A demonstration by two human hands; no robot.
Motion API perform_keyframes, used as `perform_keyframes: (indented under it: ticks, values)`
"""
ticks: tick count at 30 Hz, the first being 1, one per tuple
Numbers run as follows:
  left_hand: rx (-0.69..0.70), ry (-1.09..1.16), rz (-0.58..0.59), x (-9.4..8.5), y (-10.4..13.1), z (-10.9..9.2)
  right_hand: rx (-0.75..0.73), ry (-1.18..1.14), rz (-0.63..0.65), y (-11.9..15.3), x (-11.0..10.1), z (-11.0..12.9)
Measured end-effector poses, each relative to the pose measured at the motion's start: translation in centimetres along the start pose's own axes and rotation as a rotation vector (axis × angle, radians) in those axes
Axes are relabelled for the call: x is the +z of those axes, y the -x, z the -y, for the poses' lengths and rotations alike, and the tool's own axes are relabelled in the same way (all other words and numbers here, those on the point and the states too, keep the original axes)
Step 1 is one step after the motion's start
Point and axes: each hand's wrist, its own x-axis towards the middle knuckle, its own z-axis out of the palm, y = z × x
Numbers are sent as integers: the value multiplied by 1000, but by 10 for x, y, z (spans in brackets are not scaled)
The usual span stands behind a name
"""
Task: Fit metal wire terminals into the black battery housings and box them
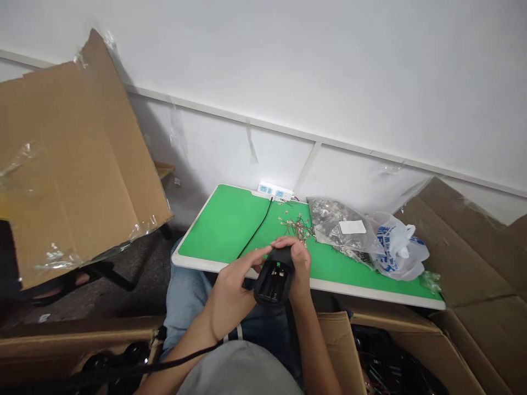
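Note:
Between my two hands is a black plastic housing, with its open hollow side, which looks like a battery compartment, facing up at me. My left hand grips its left side, fingers reaching over the far end. Around the right side curls my right hand, its thumb near the top edge. The housing is held above my lap at the table's near edge. Just beyond it, a loose pile of small parts with red and black wires lies on the green table top.
A white power strip with a black cable sits at the table's back edge. To the right lie a clear bag of small parts and a white plastic bag. Cardboard boxes holding black parts flank my legs. A cardboard sheet stands left.

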Motion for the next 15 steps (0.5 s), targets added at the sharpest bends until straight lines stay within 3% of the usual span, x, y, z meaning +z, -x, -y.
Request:
perform_keyframes:
  ticks: [6,9,15]
  values:
    - [155,-162,-80,4,4,-1,282,-143,-141,22,6,-15]
    - [182,-230,-72,3,5,-1,411,-277,-130,31,11,-20]
    - [225,-274,-70,0,11,1,427,-313,-105,38,15,-20]
